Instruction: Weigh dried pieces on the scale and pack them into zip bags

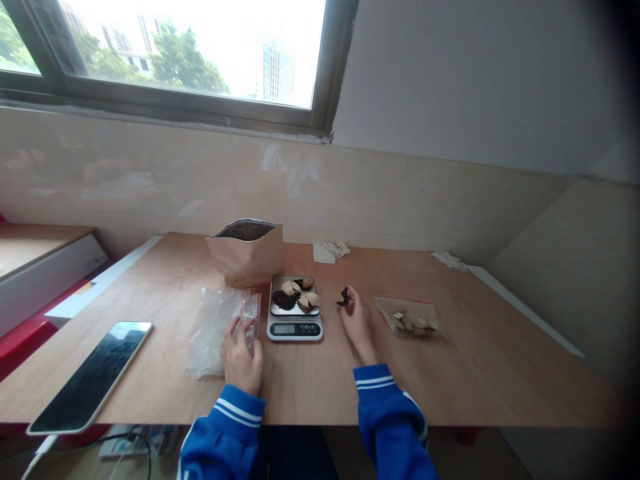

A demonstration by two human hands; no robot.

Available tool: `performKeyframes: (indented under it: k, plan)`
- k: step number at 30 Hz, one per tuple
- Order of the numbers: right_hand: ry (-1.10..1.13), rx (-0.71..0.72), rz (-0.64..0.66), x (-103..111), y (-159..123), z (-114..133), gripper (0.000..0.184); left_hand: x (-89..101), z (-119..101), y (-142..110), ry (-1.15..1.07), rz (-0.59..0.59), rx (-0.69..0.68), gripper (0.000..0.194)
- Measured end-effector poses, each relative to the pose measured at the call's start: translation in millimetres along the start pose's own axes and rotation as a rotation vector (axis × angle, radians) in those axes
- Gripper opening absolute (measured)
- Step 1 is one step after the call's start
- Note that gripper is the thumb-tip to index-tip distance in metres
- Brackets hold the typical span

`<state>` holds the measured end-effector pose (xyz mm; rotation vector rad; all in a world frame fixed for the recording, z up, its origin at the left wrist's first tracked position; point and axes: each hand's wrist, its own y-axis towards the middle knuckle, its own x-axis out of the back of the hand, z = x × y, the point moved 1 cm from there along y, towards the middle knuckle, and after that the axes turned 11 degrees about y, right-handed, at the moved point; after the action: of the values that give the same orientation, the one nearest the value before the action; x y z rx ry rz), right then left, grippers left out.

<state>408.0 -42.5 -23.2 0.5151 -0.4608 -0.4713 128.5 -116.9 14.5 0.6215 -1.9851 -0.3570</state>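
Observation:
A small digital scale point(295, 329) stands in front of me on the table. On its metal plate lie several dried, curled pieces point(309, 302), some cream-coloured and some dark brown; their exact kind I cannot make out. My right hand point(356, 319), just right of the scale, pinches a dark curled piece point(343, 297) above the table. My left hand point(243, 357) rests on a stack of clear zip bags point(213, 333) left of the scale, its fingers apart. Further right lies a clear zip bag with pale pieces point(415, 321) inside.
Behind the scale an open brown paper pouch point(250, 257) stands upright. A phone point(93, 380) with a charging cable lies at the table's left front. Crumpled white paper point(333, 251) sits by the wall. The wooden table point(480, 380) ends at the tiled wall point(390, 200).

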Motion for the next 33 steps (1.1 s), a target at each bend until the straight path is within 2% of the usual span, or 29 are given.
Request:
performKeyframes:
  k: [5, 9, 11, 13, 16, 17, 19, 21, 24, 27, 30, 33]
  plan:
    - [-0.225, 0.027, 0.065, 5, 0, 6, 0.059, 7.2, -6, -2, -0.027, -0.019, 0.027, 0.030]
    - [-0.313, 0.048, 0.092, 8, 0, 10, 0.060, 31.8, -22, 16, -0.132, -0.131, -0.067, 0.026]
    - [-0.322, 0.047, 0.107, 9, 0, 12, 0.062, 51.3, -36, 41, -0.200, -0.212, -0.128, 0.025]
    - [-0.327, 0.043, 0.115, 9, 0, 14, 0.064, 69.7, -51, 77, -0.229, -0.292, -0.189, 0.026]
    - [-0.338, 0.030, 0.113, 10, 0, 18, 0.062, 82.2, -66, 141, -0.215, -0.360, -0.257, 0.028]
    - [-0.339, 0.021, 0.109, 10, 0, 20, 0.061, 81.2, -67, 160, -0.190, -0.349, -0.264, 0.028]
    - [-0.331, 0.004, 0.100, 11, 0, 22, 0.059, 73.0, -66, 192, -0.094, -0.237, -0.334, 0.026]
    - [-0.312, -0.006, 0.094, 10, -1, 24, 0.057, 63.4, -63, 210, 0.028, -0.131, -0.454, 0.028]
    - [-0.286, 0.002, 0.081, 10, -1, 25, 0.056, 60.6, -59, 216, 0.139, -0.132, -0.525, 0.033]
    - [-0.274, 0.011, 0.051, 8, -2, 26, 0.054, 72.4, -63, 214, 0.213, -0.072, -0.572, 0.035]
    - [-0.256, 0.019, 0.025, 6, -3, 28, 0.047, 83.8, -68, 217, 0.301, 0.116, -0.577, 0.035]
    - [-0.235, 0.035, 0.013, 5, -4, 32, 0.040, 79.8, -68, 226, 0.315, 0.323, -0.548, 0.025]
